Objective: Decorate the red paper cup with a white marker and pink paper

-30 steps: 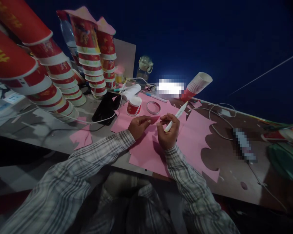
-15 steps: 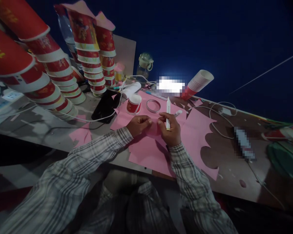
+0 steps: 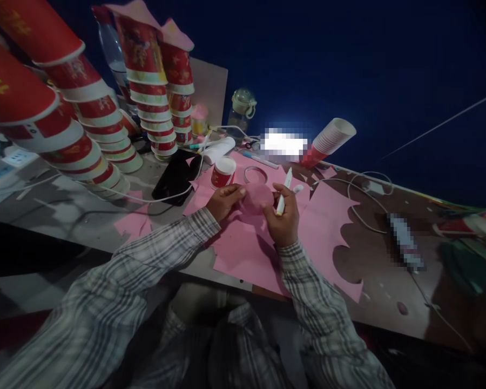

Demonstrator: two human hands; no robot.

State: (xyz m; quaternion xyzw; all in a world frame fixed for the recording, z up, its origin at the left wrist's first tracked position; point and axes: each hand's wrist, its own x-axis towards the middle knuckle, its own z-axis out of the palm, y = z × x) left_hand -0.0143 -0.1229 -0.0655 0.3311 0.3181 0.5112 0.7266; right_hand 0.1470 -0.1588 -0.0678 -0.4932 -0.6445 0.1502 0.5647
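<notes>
Between the fingertips of my left hand (image 3: pixel 224 202) I pinch the left edge of a pink paper circle (image 3: pixel 256 199). A white marker (image 3: pixel 284 193) is tucked in my right hand (image 3: pixel 284 222), slanting up and to the right. My right thumb also meets the circle's right edge. Under both hands spread large pink paper sheets (image 3: pixel 243 251) with scalloped cut-out edges. Just beyond the circle lies a thin ring (image 3: pixel 256 169), partly covered by it. A short red and white paper cup (image 3: pixel 223 173) stands behind my left hand.
Tall towers of stacked red paper cups (image 3: pixel 148 81) rise at the left. A black phone-like slab (image 3: pixel 174 178) lies before them, crossed by a white cable. Nested cups (image 3: pixel 328 141) lean at the back, beside a blurred bright patch. A lidded bottle (image 3: pixel 240 111) stands near the blue wall.
The paper circle has come up and turned its face toward me. My hands have spread slightly apart, and the marker now leans further right.
</notes>
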